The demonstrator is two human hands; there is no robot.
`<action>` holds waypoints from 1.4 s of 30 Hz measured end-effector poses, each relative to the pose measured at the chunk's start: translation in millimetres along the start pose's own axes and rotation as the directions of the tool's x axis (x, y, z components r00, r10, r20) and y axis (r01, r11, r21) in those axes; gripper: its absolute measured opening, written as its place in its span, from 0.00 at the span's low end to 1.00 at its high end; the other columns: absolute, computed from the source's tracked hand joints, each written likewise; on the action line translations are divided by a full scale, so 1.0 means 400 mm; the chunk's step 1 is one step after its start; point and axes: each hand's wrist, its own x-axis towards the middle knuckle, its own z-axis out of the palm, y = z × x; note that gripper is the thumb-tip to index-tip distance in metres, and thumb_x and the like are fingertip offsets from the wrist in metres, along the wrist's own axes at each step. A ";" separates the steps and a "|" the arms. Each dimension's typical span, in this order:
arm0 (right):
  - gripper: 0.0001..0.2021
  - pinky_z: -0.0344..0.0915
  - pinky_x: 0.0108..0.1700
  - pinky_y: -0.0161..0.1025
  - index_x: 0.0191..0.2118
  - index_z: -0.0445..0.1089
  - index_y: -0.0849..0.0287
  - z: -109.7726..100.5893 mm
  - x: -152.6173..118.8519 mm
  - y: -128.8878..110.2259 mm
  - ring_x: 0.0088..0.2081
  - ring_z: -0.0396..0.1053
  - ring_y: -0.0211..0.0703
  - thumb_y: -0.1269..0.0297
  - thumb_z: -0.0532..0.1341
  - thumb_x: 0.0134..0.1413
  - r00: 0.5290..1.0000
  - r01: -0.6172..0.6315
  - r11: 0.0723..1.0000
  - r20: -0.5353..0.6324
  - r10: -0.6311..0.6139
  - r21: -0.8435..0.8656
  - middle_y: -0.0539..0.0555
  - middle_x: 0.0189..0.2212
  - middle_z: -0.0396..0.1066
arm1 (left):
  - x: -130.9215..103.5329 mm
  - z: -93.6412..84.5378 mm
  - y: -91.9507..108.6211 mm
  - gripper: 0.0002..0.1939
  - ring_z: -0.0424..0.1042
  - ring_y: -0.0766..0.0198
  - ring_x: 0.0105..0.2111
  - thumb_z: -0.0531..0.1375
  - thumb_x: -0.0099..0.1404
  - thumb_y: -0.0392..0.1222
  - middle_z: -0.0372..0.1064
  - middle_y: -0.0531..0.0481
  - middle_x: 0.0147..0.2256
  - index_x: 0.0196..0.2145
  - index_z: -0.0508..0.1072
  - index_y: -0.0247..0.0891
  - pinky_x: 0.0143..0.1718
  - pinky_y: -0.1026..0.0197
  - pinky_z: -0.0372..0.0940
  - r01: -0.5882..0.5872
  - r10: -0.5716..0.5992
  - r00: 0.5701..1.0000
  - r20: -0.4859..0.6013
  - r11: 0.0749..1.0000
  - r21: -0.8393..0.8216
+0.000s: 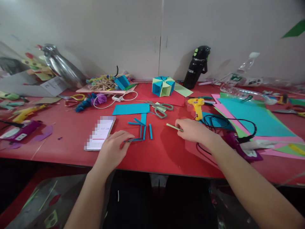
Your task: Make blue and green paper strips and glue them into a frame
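Note:
On the red table (162,159), my left hand (116,146) is closed in a pinch on the near end of a folded blue paper strip (143,135). Just right of that strip lies a short blue strip (151,131). My right hand (192,129) pinches a thin light green strip (172,126), whose free end points left. Behind the folded piece lie a flat blue paper (131,109) and grey-handled scissors (160,109). A phone (100,133) rests beside my left hand. A yellow glue gun (197,106) lies behind my right hand.
A blue-green paper box shape (163,86) stands at the back, near a black bottle (196,66). Black cable (238,120) and coloured sheets (257,117) lie on the right. A metal jug (62,68) and purple glue gun (22,131) are on the left.

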 end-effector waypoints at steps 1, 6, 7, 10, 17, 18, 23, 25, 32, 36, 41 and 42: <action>0.01 0.54 0.31 0.40 0.35 0.68 0.56 -0.003 -0.004 -0.003 0.34 0.70 0.47 0.68 0.61 0.57 1.000 -0.006 1.000 -0.004 0.006 0.026 0.57 0.35 0.74 | 0.000 0.001 0.010 0.12 0.76 0.54 0.46 0.54 0.69 0.36 0.78 0.47 0.44 0.42 0.77 0.43 0.48 0.53 0.67 -0.001 0.001 1.000 0.000 1.000 0.010; 0.03 0.62 0.36 0.39 0.38 0.65 0.54 -0.006 -0.034 -0.042 0.35 0.73 0.44 0.62 0.58 0.64 0.998 0.068 0.926 -0.038 -0.058 0.372 0.53 0.35 0.76 | 0.002 0.018 0.058 0.16 0.76 0.57 0.44 0.53 0.67 0.32 0.77 0.48 0.45 0.46 0.77 0.42 0.47 0.56 0.68 0.008 -0.008 1.000 -0.002 0.998 -0.055; 0.03 0.63 0.37 0.39 0.40 0.64 0.54 -0.001 -0.040 -0.054 0.36 0.74 0.43 0.62 0.57 0.65 0.996 0.089 0.888 -0.035 -0.082 0.452 0.52 0.35 0.77 | 0.001 0.023 0.065 0.15 0.76 0.58 0.43 0.53 0.67 0.32 0.77 0.48 0.44 0.46 0.77 0.42 0.46 0.57 0.68 0.016 -0.018 1.000 -0.021 0.995 -0.096; 0.03 0.65 0.37 0.38 0.43 0.62 0.54 0.022 -0.047 -0.091 0.35 0.75 0.41 0.63 0.55 0.67 0.990 0.100 0.779 0.015 -0.139 0.619 0.52 0.36 0.78 | -0.009 0.038 0.083 0.16 0.76 0.60 0.40 0.53 0.67 0.32 0.76 0.47 0.43 0.46 0.77 0.41 0.43 0.60 0.70 0.026 -0.039 0.997 -0.064 0.981 -0.190; 0.06 0.68 0.37 0.38 0.46 0.63 0.55 0.073 -0.023 -0.117 0.31 0.75 0.39 0.63 0.57 0.66 0.992 0.080 0.685 0.012 -0.128 0.724 0.52 0.34 0.76 | -0.030 0.068 0.104 0.10 0.78 0.59 0.42 0.58 0.69 0.38 0.77 0.46 0.45 0.45 0.78 0.42 0.47 0.56 0.74 0.020 -0.052 0.994 -0.092 0.947 -0.321; 0.06 0.69 0.37 0.39 0.45 0.65 0.56 0.075 -0.020 -0.113 0.31 0.75 0.40 0.62 0.58 0.65 0.993 0.082 0.684 -0.004 -0.114 0.725 0.52 0.34 0.76 | -0.031 0.067 0.108 0.09 0.78 0.58 0.43 0.58 0.71 0.39 0.78 0.46 0.44 0.42 0.78 0.43 0.49 0.56 0.73 0.007 -0.043 0.993 -0.108 0.951 -0.308; 0.12 0.70 0.38 0.41 0.40 0.71 0.58 0.071 -0.039 -0.082 0.32 0.74 0.42 0.53 0.63 0.61 0.982 0.150 0.653 -0.187 -0.012 0.742 0.52 0.33 0.74 | -0.026 0.061 0.151 0.09 0.79 0.58 0.42 0.58 0.73 0.42 0.79 0.47 0.43 0.45 0.79 0.46 0.47 0.57 0.74 -0.089 0.023 0.976 -0.217 0.951 -0.295; 0.14 0.71 0.39 0.41 0.41 0.72 0.57 0.068 -0.063 -0.064 0.33 0.74 0.43 0.52 0.66 0.59 0.969 0.168 0.593 -0.244 0.049 0.787 0.53 0.35 0.74 | -0.012 0.076 0.172 0.10 0.79 0.59 0.41 0.59 0.73 0.42 0.80 0.48 0.43 0.48 0.77 0.45 0.46 0.57 0.75 -0.112 0.049 0.976 -0.210 0.948 -0.299; 0.13 0.70 0.40 0.42 0.40 0.75 0.57 0.056 -0.135 0.006 0.34 0.73 0.43 0.52 0.68 0.58 0.978 0.134 0.607 -0.203 0.046 0.784 0.53 0.34 0.76 | 0.059 0.200 0.213 0.06 0.80 0.58 0.41 0.62 0.70 0.41 0.80 0.49 0.42 0.45 0.75 0.45 0.44 0.57 0.75 -0.082 0.042 0.993 -0.107 0.908 -0.410; 0.13 0.70 0.46 0.45 0.42 0.76 0.57 0.043 -0.137 0.021 0.41 0.75 0.48 0.53 0.65 0.60 0.983 0.113 0.676 -0.179 0.029 0.728 0.55 0.39 0.78 | 0.065 0.217 0.228 0.08 0.80 0.57 0.42 0.63 0.69 0.42 0.80 0.49 0.43 0.46 0.75 0.45 0.46 0.55 0.75 -0.067 0.051 0.998 -0.049 0.896 -0.439; 0.13 0.71 0.48 0.46 0.41 0.77 0.56 0.033 -0.127 0.022 0.42 0.76 0.49 0.52 0.65 0.59 0.972 0.124 0.687 -0.226 0.060 0.716 0.56 0.39 0.79 | 0.053 0.160 0.198 0.11 0.78 0.59 0.40 0.66 0.67 0.47 0.78 0.48 0.43 0.46 0.75 0.44 0.46 0.57 0.73 -0.088 0.089 0.996 -0.015 0.910 -0.405; 0.13 0.71 0.48 0.46 0.41 0.77 0.56 0.031 -0.127 0.021 0.42 0.75 0.49 0.52 0.65 0.60 0.970 0.127 0.697 -0.236 0.062 0.706 0.55 0.39 0.79 | 0.050 0.142 0.180 0.10 0.77 0.60 0.40 0.63 0.69 0.48 0.78 0.48 0.42 0.45 0.76 0.44 0.44 0.58 0.72 -0.081 0.072 0.997 -0.037 0.922 -0.380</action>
